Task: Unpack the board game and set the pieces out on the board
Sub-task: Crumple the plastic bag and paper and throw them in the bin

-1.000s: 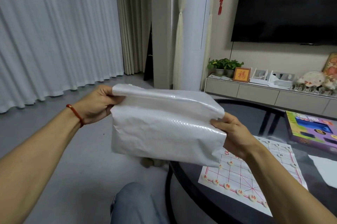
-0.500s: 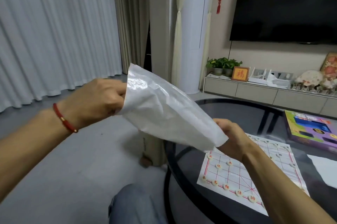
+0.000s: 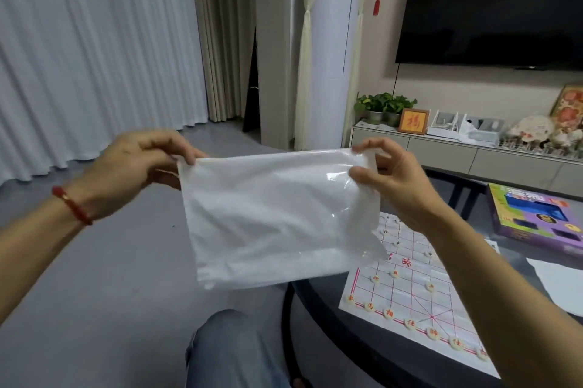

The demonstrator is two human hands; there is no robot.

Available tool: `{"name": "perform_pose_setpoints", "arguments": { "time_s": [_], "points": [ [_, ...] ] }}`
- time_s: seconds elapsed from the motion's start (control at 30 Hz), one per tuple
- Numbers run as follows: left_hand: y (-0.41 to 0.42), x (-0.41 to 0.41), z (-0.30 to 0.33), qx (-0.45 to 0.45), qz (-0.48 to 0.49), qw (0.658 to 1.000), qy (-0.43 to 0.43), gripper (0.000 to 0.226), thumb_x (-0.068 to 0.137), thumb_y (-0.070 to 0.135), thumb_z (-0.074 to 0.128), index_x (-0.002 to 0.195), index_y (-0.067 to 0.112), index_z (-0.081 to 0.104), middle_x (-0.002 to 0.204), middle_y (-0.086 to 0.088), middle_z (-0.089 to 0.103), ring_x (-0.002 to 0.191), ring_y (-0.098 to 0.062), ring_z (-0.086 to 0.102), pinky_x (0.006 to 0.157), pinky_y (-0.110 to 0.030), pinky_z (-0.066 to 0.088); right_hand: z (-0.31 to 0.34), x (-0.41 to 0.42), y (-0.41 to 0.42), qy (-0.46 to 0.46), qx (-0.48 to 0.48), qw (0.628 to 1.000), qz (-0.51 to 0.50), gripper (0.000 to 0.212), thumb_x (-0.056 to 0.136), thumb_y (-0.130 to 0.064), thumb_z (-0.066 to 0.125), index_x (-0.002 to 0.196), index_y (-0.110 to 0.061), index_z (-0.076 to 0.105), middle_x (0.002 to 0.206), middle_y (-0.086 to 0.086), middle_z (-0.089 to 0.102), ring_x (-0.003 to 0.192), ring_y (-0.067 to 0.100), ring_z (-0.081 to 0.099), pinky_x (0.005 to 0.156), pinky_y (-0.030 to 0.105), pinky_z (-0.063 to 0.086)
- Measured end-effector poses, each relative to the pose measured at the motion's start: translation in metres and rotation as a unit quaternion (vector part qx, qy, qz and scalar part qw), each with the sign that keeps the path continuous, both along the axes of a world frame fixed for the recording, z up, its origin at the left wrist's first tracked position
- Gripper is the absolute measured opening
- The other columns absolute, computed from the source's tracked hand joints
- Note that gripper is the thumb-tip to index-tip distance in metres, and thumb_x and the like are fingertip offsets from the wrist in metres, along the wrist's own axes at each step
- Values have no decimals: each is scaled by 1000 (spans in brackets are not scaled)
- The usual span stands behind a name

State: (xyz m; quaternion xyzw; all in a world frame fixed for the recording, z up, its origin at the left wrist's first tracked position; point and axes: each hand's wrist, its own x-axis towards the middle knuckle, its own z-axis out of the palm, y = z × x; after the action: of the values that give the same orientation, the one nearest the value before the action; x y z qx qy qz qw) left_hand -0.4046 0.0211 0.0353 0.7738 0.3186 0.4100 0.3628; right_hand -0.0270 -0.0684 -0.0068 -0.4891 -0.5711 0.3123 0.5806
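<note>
plastic bag (image 3: 277, 217): white, translucent, held up flat in the air to the left of the board, its lower right corner overlapping the board's far left corner in the view; it looks empty, though i cannot tell for sure.
left hand (image 3: 135, 166): its grip is clamped on the bag's upper left corner, thumb and fingers pinching the edge; a red bracelet (image 3: 72, 204) sits on the wrist.
right hand (image 3: 394, 179): its grip is clamped on the bag's upper right corner, thumb in front of the plastic, fingers curled over the top edge.
board (image 3: 419, 296): a white sheet with a red grid, lying flat on the surface, below and right of the bag.
pieces (image 3: 410, 323): small pale discs with red characters, set in a row along the board's near edge, with a few more on points further up; darker-marked ones stand near the board's far edge.
surface (image 3: 318, 299): dark round glass, carrying the board.
game box (image 3: 536, 217): purple and green, on the surface beyond the board's right side.
white paper (image 3: 561, 283): on the surface, right of the board.
knee (image 3: 233, 349): in blue jeans, left of the board, below the bag.
</note>
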Motion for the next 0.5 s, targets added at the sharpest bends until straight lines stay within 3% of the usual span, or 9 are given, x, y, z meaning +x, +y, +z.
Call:
{"name": "perform_pose_setpoints", "arguments": {
  "time_s": [0.03, 0.1, 0.17, 0.23, 0.27, 0.37, 0.43, 0.5],
  "points": [
    [6, 1, 8, -45, -1, 999, -12, 35, 91, -17, 34, 83, 4, 61, 109, -20, 73, 94, -37, 71, 77, -42, 61, 6, -4, 0, -19, 12, 1000, -1, 38, 86, -12, 76, 119, -24, 64, 112, 8, 73, 98, 34, 72, 79, 50, 63],
    [14, 10, 20, -18, 0, 998, 54, 14, 100, 12, 46, 102, 7, 59, 109, -12, 74, 98, -37, 71, 90, -52, 56, 18, -13, 1, -46, 32, 998, 0, 37, 89, -12, 76, 119, -29, 63, 113, 8, 72, 97, 34, 72, 77, 55, 62],
    [12, 37, 22, 32, -27, 983, 179, 53, 84, 59, 64, 126, 27, 58, 116, 4, 72, 106, -15, 70, 96, -44, 54, 27, -25, 4, -57, 43, 997, 16, 39, 90, -10, 75, 121, -29, 62, 110, 10, 73, 95, 36, 72, 76, 60, 61],
    [2, 72, 14, 44, -58, 962, 263, 79, 68, 76, 69, 136, 40, 52, 121, 16, 68, 110, -1, 65, 98, -37, 54, 34, -38, 5, -84, 53, 995, 28, 41, 90, -10, 75, 123, -30, 61, 108, 11, 73, 95, 34, 72, 79, 59, 60],
    [0, 87, 9, 36, -74, 960, 268, 75, 70, 72, 72, 134, 39, 55, 120, 15, 69, 109, -2, 66, 97, -39, 55, 36, -42, 6, -100, 58, 993, 26, 43, 89, -12, 76, 124, -32, 61, 108, 11, 72, 96, 32, 71, 81, 58, 60],
    [1, 112, 2, -26, -86, 979, 186, 36, 82, 41, 80, 110, 19, 73, 104, -4, 76, 97, -24, 73, 90, -53, 57, 35, -39, 7, -154, 58, 986, -2, 48, 91, -30, 75, 133, -35, 53, 112, 2, 67, 103, 22, 68, 86, 51, 60],
    [5, 111, 5, -47, -63, 987, 141, 24, 84, 27, 79, 102, 12, 77, 97, -9, 77, 91, -28, 75, 87, -52, 58, 30, -29, 1, -221, 62, 970, -78, 55, 91, -51, 69, 138, -33, 45, 119, -7, 61, 109, 11, 63, 89, 40, 58],
    [6, 106, 11, -56, -41, 991, 117, 23, 83, 24, 78, 103, 14, 77, 95, -6, 78, 87, -25, 75, 84, -47, 61, 21, -17, -8, -228, 90, 954, -174, 47, 93, -57, 60, 130, -29, 51, 116, -8, 61, 106, 8, 61, 88, 35, 55]
  ]
}}
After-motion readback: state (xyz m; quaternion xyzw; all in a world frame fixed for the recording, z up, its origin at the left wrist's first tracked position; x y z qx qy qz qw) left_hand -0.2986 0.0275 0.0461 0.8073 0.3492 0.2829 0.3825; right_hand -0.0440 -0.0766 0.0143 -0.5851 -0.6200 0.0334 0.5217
